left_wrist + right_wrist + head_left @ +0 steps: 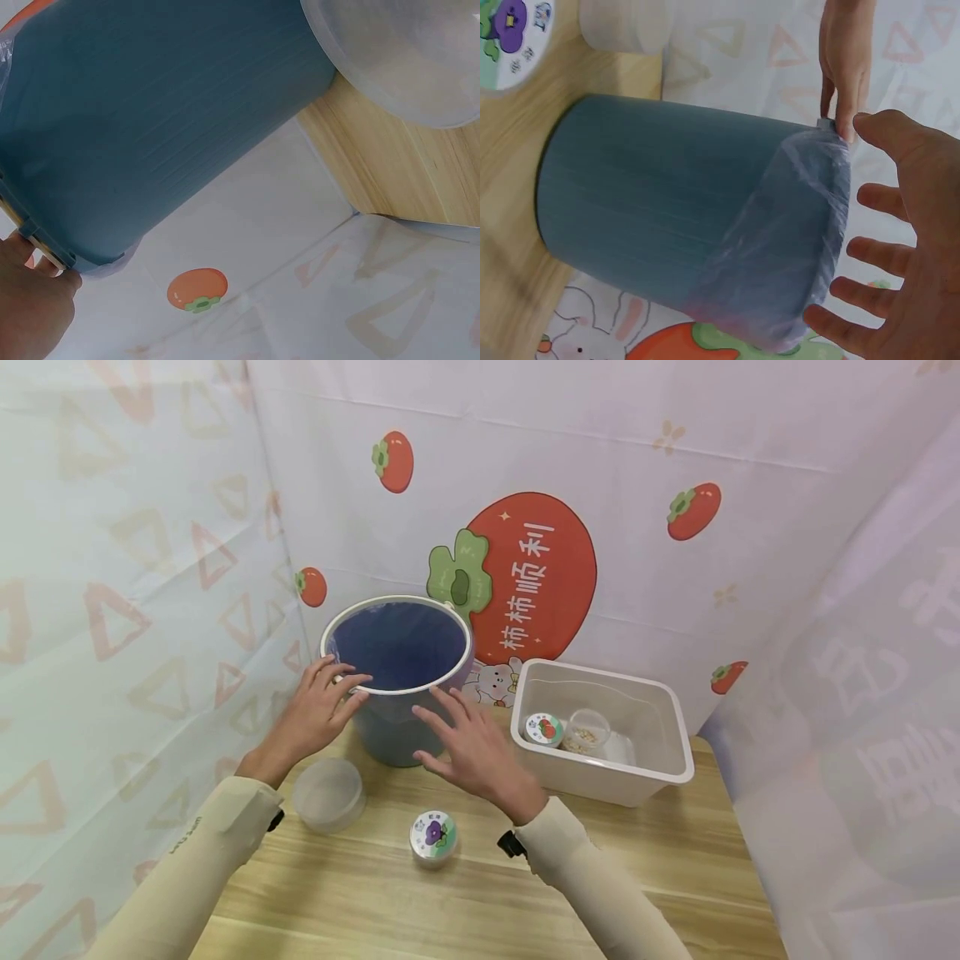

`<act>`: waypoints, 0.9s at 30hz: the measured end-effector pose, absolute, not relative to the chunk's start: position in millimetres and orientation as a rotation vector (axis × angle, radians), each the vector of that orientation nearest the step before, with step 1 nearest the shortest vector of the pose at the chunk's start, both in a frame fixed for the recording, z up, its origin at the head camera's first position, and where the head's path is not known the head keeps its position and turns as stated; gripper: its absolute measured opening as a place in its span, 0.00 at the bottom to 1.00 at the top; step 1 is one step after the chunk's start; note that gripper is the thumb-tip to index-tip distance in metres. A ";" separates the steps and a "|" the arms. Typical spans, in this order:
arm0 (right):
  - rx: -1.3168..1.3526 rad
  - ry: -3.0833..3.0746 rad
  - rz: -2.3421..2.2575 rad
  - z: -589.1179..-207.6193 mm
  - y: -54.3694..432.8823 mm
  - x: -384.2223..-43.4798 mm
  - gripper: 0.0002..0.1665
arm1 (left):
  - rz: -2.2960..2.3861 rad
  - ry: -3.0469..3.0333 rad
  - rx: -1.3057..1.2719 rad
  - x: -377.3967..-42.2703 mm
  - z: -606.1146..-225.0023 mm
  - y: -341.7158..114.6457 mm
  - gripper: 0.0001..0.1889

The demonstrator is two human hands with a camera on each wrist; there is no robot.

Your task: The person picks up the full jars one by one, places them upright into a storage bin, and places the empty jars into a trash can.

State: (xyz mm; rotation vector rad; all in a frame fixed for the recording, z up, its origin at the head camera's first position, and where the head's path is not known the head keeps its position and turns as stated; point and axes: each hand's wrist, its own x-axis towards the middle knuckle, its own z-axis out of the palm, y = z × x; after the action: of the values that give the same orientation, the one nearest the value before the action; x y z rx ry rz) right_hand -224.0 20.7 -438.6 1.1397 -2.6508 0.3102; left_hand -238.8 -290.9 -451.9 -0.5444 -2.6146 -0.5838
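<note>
A blue-grey trash bin with a white rim ring and a clear plastic liner stands upright at the back left of the table. My left hand grips its rim at the near left side, fingertips over the ring. In the left wrist view, the left fingers bend onto the ring. My right hand hovers at the bin's near right with fingers spread, holding nothing. In the right wrist view the liner folds down over the bin's outer wall. The bin's inside looks dark blue.
A translucent round tub stands left of a small jar with a purple-pictured lid. Right of the bin, a white rectangular basin holds a tomato-lidded jar and a clear cup with small bits. Printed cloth walls enclose the wooden table.
</note>
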 end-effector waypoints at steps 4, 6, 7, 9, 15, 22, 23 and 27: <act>1.144 -2.664 0.317 -452.8 22.5 -215.1 0.41 | -0.588 -2.608 -0.548 -239.4 -452.7 -290.5 0.17; 1.150 -2.683 0.327 -460.3 22.5 -210.5 0.42 | -0.588 -2.602 -0.553 -239.8 -453.0 -290.5 0.17; 1.154 -2.694 0.336 -464.2 22.1 -208.5 0.42 | -0.589 -2.600 -0.554 -239.8 -452.8 -290.4 0.17; 1.162 -2.717 0.333 -471.9 20.9 -205.1 0.42 | -0.588 -2.599 -0.553 -239.8 -452.6 -290.5 0.17; 1.177 -2.750 0.313 -492.4 16.3 -195.5 0.42 | -0.591 -2.626 -0.534 -239.0 -452.0 -290.6 0.18; 1.207 -2.744 0.279 -518.7 12.1 -183.7 0.41 | -0.602 -2.633 -0.528 -238.2 -452.6 -291.3 0.18; 1.213 -2.749 0.281 -522.2 11.4 -182.0 0.41 | -0.603 -2.631 -0.529 -238.3 -452.8 -291.3 0.18; 1.226 -2.755 0.248 -536.0 8.6 -176.4 0.41 | -0.603 -2.622 -0.535 -238.9 -453.2 -291.4 0.18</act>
State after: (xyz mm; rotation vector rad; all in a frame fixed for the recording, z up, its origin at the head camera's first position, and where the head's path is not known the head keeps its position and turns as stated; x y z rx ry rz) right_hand -176.4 8.6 -536.0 1.2264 -2.7550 0.2479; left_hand -238.9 -291.4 -453.2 -0.5350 -2.6221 -0.6032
